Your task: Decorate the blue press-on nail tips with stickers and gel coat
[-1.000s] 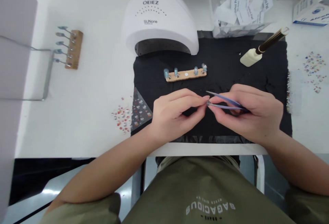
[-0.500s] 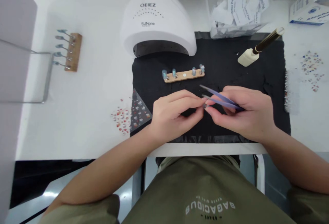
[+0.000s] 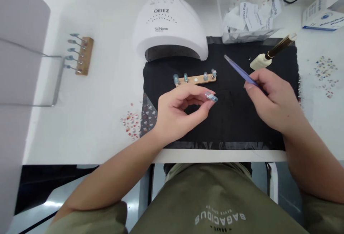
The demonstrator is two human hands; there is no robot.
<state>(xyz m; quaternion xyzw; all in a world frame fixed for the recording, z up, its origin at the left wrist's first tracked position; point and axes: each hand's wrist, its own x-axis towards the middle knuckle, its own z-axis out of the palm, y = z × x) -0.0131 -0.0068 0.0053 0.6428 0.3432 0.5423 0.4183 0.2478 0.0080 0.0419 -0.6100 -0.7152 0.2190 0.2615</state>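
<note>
Between thumb and fingers, my left hand (image 3: 178,114) pinches a blue decorated false nail (image 3: 211,97) above the black mat (image 3: 228,126). My right hand (image 3: 276,99), further right, is closed around purple tweezers (image 3: 240,70) whose tips point up and to the left; the tips look pressed together. Just beyond my left hand lies a wooden nail stand (image 3: 200,79) bearing several blue false nails, with a bare white spot in its middle. Close to my right fingers stands a cream polish bottle (image 3: 260,62) with a dark and gold cap.
A white nail lamp (image 3: 172,29) stands at the back. Behind the mat is a clear box (image 3: 228,37) of alcohol pads. Another wooden stand (image 3: 85,56) with blue nails sits left. A clear sticker sheet (image 3: 147,117) lies by my left wrist; a white carton (image 3: 321,12) is far right.
My hands have moved apart. My right hand went right and up with the tweezers, whose tips have come together. My left hand still holds the false nail, now turned more into view.
</note>
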